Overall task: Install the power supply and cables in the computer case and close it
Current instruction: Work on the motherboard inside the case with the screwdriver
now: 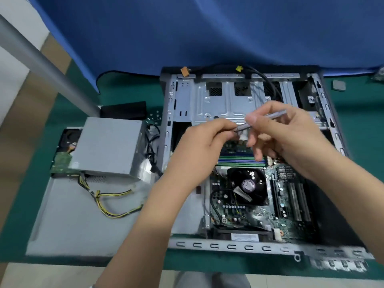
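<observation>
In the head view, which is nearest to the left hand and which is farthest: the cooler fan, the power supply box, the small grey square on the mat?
From the left hand:
1. Cooler fan, just below and right of it, inside the case.
2. Power supply box, to its left, outside the case.
3. Small grey square, far upper right on the mat.

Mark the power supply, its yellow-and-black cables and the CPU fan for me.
power supply [108,146]: head view, on its flat grey top face.
yellow-and-black cables [116,214]: head view, on the lower looped strand over the side panel.
CPU fan [248,186]: head view, on the round hub label.
</observation>
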